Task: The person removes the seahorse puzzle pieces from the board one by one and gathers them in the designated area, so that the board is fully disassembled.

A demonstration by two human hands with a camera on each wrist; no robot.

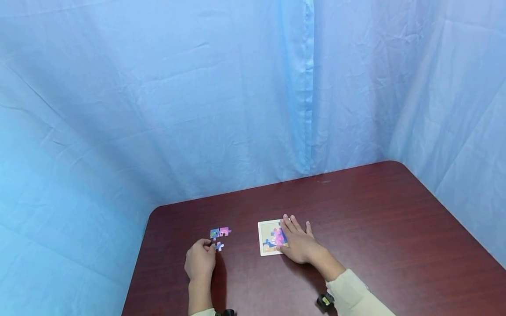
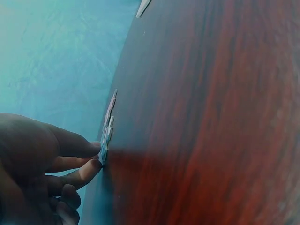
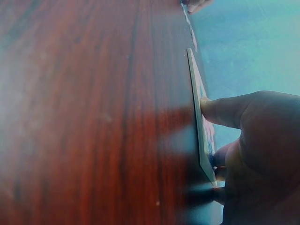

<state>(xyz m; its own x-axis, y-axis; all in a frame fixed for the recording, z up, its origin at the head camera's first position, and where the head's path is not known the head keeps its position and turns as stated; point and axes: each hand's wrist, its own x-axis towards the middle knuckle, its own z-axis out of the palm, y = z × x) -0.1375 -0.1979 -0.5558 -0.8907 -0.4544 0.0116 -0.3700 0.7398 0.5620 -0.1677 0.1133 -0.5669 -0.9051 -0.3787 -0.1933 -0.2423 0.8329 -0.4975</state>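
White tray [image 1: 260,239] under right hand [image 1: 299,244]; left [image 1: 200,260] pinches piece [image 1: 219,247].

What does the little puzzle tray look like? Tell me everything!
The puzzle tray looks thin, roughly square and wooden, with a pale rim and tan floor. It lies flat on the dark red table, partly filled with pink and blue pieces. The right hand rests on it, hiding much of its right side.

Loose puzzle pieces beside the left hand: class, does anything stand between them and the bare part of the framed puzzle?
Nothing visible stands between the loose puzzle pieces and the bare upper-left part of the framed puzzle; only the table lies between. The right hand covers some of the puzzle's right side, not that part.
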